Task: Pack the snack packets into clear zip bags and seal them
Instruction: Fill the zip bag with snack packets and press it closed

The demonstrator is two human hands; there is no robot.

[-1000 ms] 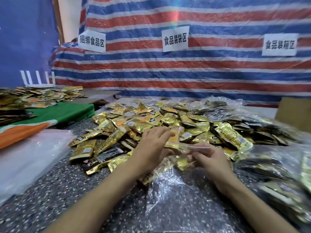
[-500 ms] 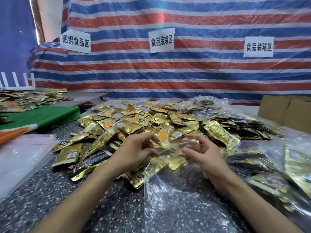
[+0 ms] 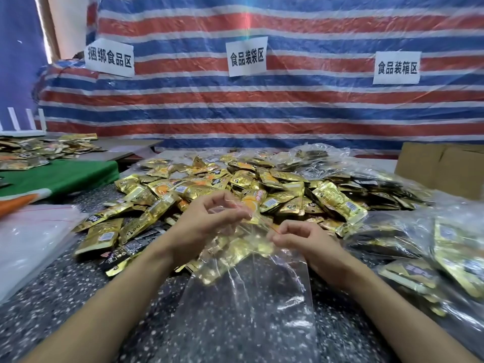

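I log one clear plastic zip bag (image 3: 248, 297), mouth pinched by both grips, left hand (image 3: 209, 224) and right hand (image 3: 301, 239), beside one gold foil snack-packet heap (image 3: 235, 184).

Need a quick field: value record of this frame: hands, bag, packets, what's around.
left hand: pinches the zip bag's top edge
right hand: pinches the same edge, further right
zip bag: clear, top lifted, body lying on the table toward the person
seal: cannot tell whether open or closed
contents: gold shows through the upper part; inside or underneath, cannot tell
packets: loose gold pile behind the hands
filled bags: heaped at right
cardboard box: far right
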